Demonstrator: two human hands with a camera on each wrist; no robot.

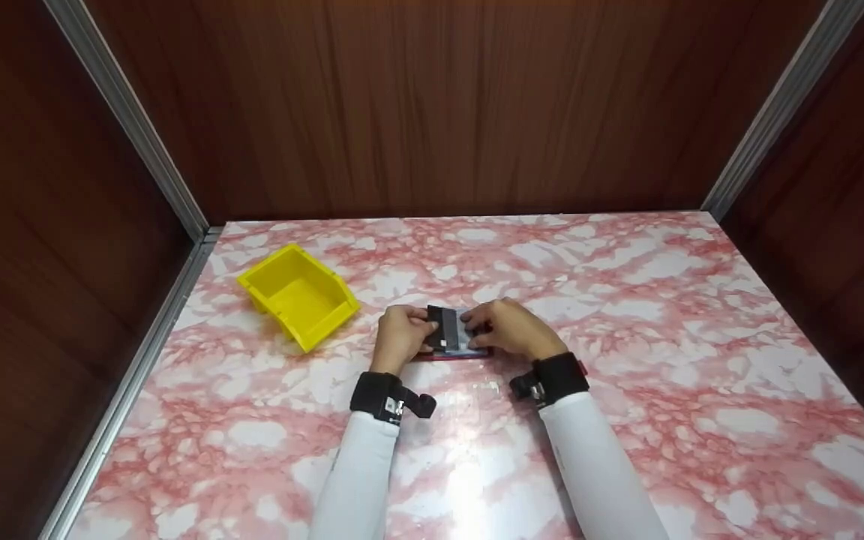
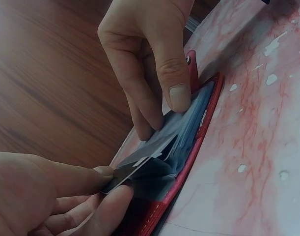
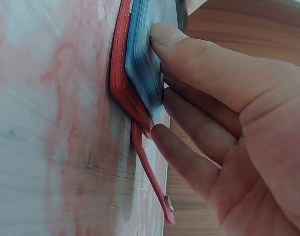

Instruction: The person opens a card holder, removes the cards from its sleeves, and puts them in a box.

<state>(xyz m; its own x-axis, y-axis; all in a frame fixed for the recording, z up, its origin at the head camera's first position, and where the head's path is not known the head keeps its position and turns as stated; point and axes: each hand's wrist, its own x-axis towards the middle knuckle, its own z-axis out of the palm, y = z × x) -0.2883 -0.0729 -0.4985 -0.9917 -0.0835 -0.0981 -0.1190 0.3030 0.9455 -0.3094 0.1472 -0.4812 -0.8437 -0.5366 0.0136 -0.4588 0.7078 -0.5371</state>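
A red card holder (image 2: 152, 219) with a stack of clear plastic sleeves (image 3: 140, 54) lies opened on the table. My left hand (image 1: 398, 334) pinches the edge of a dark card (image 1: 443, 326) between thumb and finger; the card lies at an angle over the sleeves, and how much of it sits inside one is hard to tell. On the other side, my right hand (image 1: 514, 326) pinches the sleeves near their outer edge, thumb on top and fingers at the rim. The holder's red snap strap (image 3: 152, 172) sticks out beyond the right hand's fingers.
An open yellow bin (image 1: 301, 300) stands on the left of the pink-and-white marbled table (image 1: 664, 360). Brown wood-grain panels (image 1: 432, 112) with metal corner posts close in the back and sides.
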